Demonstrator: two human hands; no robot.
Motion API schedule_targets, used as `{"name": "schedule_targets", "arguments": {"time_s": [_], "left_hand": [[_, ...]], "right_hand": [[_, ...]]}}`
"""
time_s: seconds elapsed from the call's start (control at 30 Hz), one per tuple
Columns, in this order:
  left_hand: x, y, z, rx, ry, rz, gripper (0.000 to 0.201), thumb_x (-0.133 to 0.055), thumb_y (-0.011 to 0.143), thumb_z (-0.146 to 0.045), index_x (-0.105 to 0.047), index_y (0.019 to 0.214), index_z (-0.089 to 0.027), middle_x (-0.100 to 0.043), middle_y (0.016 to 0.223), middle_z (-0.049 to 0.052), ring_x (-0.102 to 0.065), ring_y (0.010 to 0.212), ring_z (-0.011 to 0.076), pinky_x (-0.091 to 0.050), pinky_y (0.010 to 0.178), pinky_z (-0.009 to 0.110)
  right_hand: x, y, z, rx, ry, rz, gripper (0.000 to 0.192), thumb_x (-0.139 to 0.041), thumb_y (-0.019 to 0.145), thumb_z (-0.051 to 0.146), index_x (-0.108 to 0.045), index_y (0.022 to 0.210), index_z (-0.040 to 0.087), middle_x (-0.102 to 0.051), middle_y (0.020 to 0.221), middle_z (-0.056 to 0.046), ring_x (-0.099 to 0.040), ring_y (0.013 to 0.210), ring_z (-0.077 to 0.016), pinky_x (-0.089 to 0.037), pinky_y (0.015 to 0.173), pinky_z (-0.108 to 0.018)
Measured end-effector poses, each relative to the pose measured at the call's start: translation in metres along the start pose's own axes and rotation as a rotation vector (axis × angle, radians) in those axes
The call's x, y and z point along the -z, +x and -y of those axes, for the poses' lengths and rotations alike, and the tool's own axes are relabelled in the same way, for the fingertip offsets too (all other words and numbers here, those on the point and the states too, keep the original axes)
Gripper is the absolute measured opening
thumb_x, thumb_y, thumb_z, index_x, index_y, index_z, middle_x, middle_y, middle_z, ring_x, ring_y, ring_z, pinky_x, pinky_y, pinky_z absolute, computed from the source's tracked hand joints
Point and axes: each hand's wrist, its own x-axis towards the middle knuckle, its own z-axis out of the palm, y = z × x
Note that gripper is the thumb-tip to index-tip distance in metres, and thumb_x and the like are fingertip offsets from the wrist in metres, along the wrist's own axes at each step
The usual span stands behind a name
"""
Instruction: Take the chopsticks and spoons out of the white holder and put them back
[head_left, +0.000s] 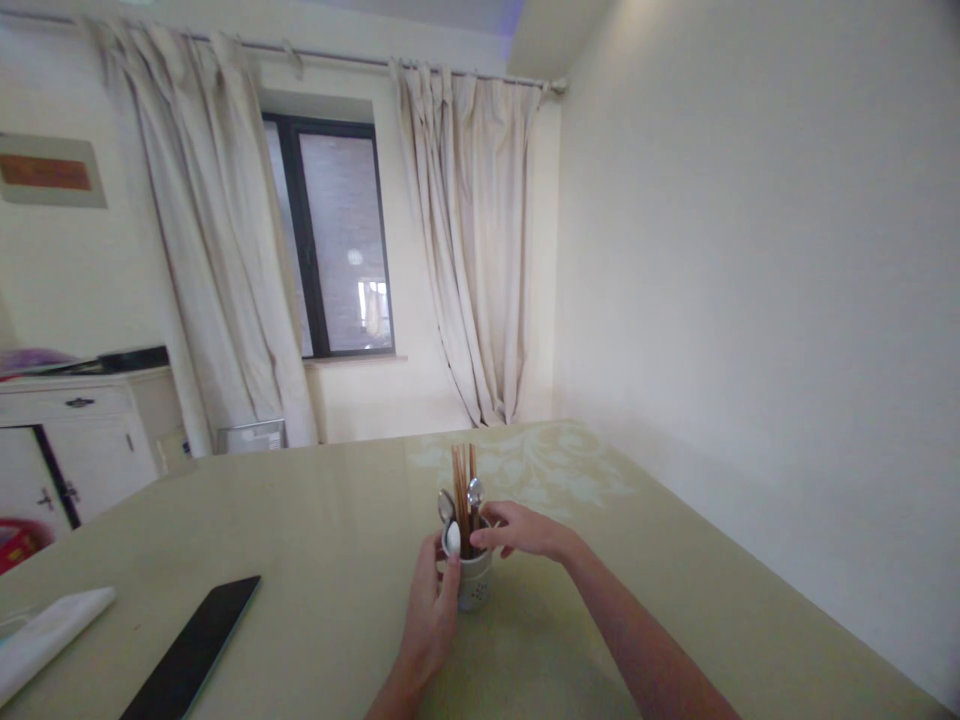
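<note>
Here we cup our left hand around the side of the white utensil holder, which stands upright near the middle of the pale green surface. Our right hand rests half-open on its rim, fingers touching beside the chopsticks and spoons.

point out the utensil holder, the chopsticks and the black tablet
utensil holder (477, 586), head view, perforated white side wall
chopsticks (460, 478), head view, upper shafts above the rim
black tablet (193, 650), head view, middle of the dark screen

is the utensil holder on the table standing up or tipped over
Upright: the utensil holder stands on the table, chopsticks pointing straight up.
</note>
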Motion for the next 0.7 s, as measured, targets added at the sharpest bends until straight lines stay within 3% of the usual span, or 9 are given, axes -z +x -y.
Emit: {"name": "schedule_targets", "arguments": {"time_s": [0.07,0.13,0.23,0.37,0.53,0.7], "left_hand": [[0.001,-0.003,-0.001,0.019,-0.018,-0.002,0.068,-0.053,0.092,-0.076,-0.063,0.124,-0.017,-0.071,0.125,0.016,-0.069,0.106,0.0295,-0.056,0.09,0.039],[0.001,-0.005,-0.001,0.043,-0.028,0.001,0.067,-0.057,0.09,-0.075,-0.065,0.124,-0.018,-0.073,0.123,0.015,-0.071,0.104,0.0301,-0.057,0.087,0.039],[0.004,-0.001,-0.002,0.077,-0.044,-0.071,0.066,-0.06,0.088,-0.074,-0.065,0.124,-0.019,-0.074,0.124,0.016,-0.071,0.111,0.0331,-0.057,0.092,0.043],[0.013,0.032,-0.021,0.053,-0.032,-0.229,0.065,-0.061,0.086,-0.075,-0.065,0.123,-0.023,-0.071,0.132,0.013,-0.063,0.13,0.0346,-0.05,0.109,0.047],[0.015,0.089,-0.07,0.058,-0.095,-0.028,0.061,-0.074,0.079,-0.067,-0.065,0.123,-0.025,-0.076,0.125,0.012,-0.067,0.125,0.0309,-0.05,0.109,0.043],[0.008,0.106,-0.096,0.13,-0.086,0.27,0.06,-0.076,0.076,-0.069,-0.071,0.107,-0.018,-0.08,0.102,0.012,-0.074,0.1,0.0272,-0.055,0.087,0.036]], "right_hand": [[0.007,0.003,0.009,-0.044,-0.054,0.128,0.05,-0.081,0.079,0.055,-0.073,0.115,0.021,-0.073,0.103,-0.004,-0.067,0.083,-0.0166,-0.054,0.061,-0.021],[0.008,0.004,0.015,-0.08,-0.125,0.178,0.05,-0.08,0.08,0.053,-0.073,0.119,0.022,-0.073,0.104,-0.003,-0.067,0.081,-0.0155,-0.054,0.061,-0.02],[0.006,0.003,0.024,-0.102,-0.244,0.183,0.049,-0.077,0.081,0.056,-0.075,0.113,0.019,-0.073,0.089,-0.002,-0.065,0.071,-0.0158,-0.053,0.061,-0.023],[0.003,-0.001,0.039,-0.066,-0.423,0.154,0.054,-0.077,0.078,0.064,-0.078,0.112,0.022,-0.077,0.101,-0.003,-0.071,0.092,-0.026,-0.053,0.079,-0.031],[-0.001,-0.005,0.048,-0.078,-0.543,0.162,0.058,-0.073,0.08,0.068,-0.079,0.116,0.024,-0.08,0.109,-0.006,-0.073,0.099,-0.031,-0.053,0.081,-0.033],[-0.003,-0.006,0.047,-0.091,-0.579,0.17,0.059,-0.071,0.08,0.071,-0.079,0.116,0.024,-0.081,0.11,-0.008,-0.074,0.098,-0.0308,-0.054,0.079,-0.033]]}}
